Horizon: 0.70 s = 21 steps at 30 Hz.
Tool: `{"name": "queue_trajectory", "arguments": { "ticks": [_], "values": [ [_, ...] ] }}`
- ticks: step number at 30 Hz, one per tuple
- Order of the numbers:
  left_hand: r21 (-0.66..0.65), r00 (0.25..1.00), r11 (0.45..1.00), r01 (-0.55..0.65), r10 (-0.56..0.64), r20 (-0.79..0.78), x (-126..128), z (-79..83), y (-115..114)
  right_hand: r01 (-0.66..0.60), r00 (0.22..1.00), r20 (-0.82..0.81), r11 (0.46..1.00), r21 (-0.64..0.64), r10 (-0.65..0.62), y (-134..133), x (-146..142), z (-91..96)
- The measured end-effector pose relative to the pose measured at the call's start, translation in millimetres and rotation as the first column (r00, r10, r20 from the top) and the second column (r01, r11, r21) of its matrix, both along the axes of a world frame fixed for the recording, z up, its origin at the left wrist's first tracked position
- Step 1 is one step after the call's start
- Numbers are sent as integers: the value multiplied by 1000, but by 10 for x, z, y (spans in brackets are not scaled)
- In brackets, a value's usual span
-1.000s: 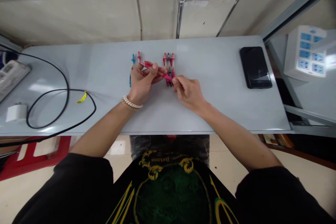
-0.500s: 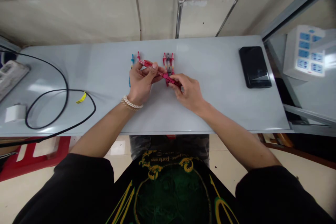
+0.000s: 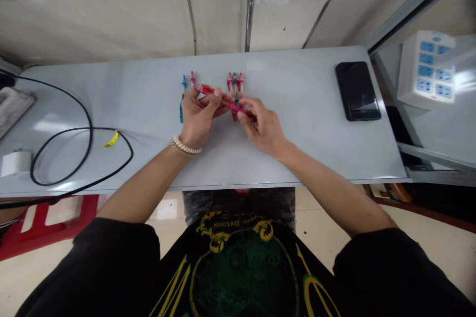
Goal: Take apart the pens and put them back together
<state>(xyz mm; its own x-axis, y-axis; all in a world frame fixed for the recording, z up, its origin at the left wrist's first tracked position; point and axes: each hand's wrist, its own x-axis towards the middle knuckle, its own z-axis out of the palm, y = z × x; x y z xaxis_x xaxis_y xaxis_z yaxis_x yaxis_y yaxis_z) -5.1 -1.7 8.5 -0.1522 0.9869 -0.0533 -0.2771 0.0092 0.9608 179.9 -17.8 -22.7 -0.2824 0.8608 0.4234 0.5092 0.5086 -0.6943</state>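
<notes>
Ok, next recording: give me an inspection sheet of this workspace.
surface: pale grey table, glossy.
pens: red pen held across the hands; upright group of red-and-grey pens; blue pen and second red pen beyond the left hand.
hands: left hand grips the red pen; right hand pinches its far end.
clutter: black phone, white power strip, white plug.
cables: looped black cable with yellow tag.
surroundings: concrete wall, white socket panel, red stool.
</notes>
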Motion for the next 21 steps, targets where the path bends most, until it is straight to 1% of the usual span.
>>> {"name": "queue_trajectory", "arguments": {
  "ticks": [2,3,6,8,11,14,17,21],
  "values": [
    [-7,1000,1000,-18,19,13,8,15,-3,-12,999,-31,999,39,13,-5,4,14],
    [-18,1000,1000,-23,23,13,12,24,-5,-30,999,-26,999,31,31,-8,8,25],
    [-46,1000,999,-14,14,0,19,52,-13,-90,996,-12,994,-69,89,-15,15,50],
    [-38,1000,999,-7,7,2,15,61,-15,-107,993,-62,991,-77,103,-13,5,43],
    [3,1000,1000,13,-13,23,-11,37,-4,-98,988,-121,994,-37,93,2,-12,11],
    [72,997,995,64,-67,39,-49,-27,19,-134,986,-112,985,-105,122,14,-4,14],
    [148,994,985,92,-100,47,-79,-88,42,-167,983,-108,973,-162,150,10,18,72],
    [158,991,980,119,-127,36,-97,-105,58,-139,990,-63,967,-214,129,-16,21,160]
  ]
}}
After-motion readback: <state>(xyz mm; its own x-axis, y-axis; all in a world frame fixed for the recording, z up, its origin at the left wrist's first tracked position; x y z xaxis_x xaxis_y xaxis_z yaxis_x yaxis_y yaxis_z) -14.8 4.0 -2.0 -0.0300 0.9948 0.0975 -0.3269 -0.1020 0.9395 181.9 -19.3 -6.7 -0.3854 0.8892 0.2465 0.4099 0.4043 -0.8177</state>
